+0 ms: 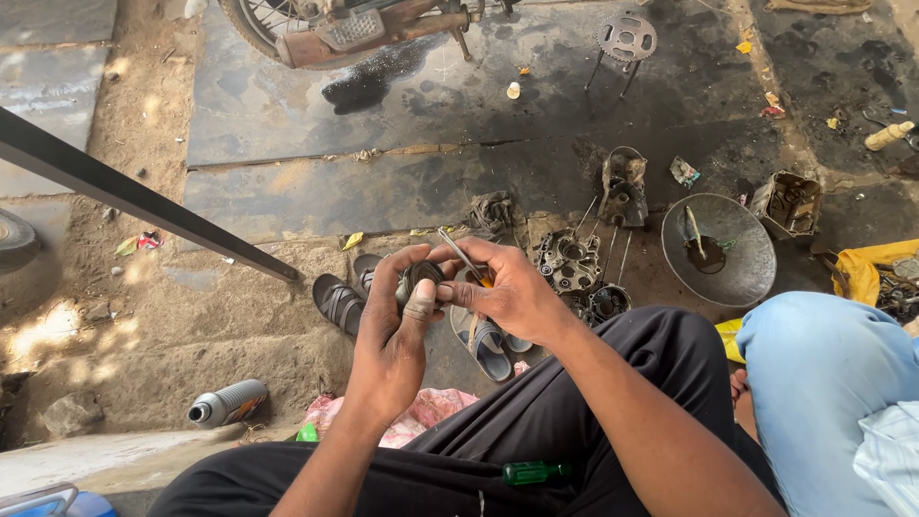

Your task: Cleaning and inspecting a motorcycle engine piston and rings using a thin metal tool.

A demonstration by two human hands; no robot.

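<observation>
Head view: left hand (394,321) around dark round part (419,279), right hand (504,290) with screwdriver (463,258).

Metal bowl (720,251), sandals (337,301), grey bottle (228,402)

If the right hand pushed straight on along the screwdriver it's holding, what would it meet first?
The right hand points its screwdriver up and to the left, past the small dark round part in the left hand. Beyond the tip, probably only bare ground; depth is unclear.

Oil-stained stone floor (402,182), sandy dirt (144,316), patchy sunlight
</observation>
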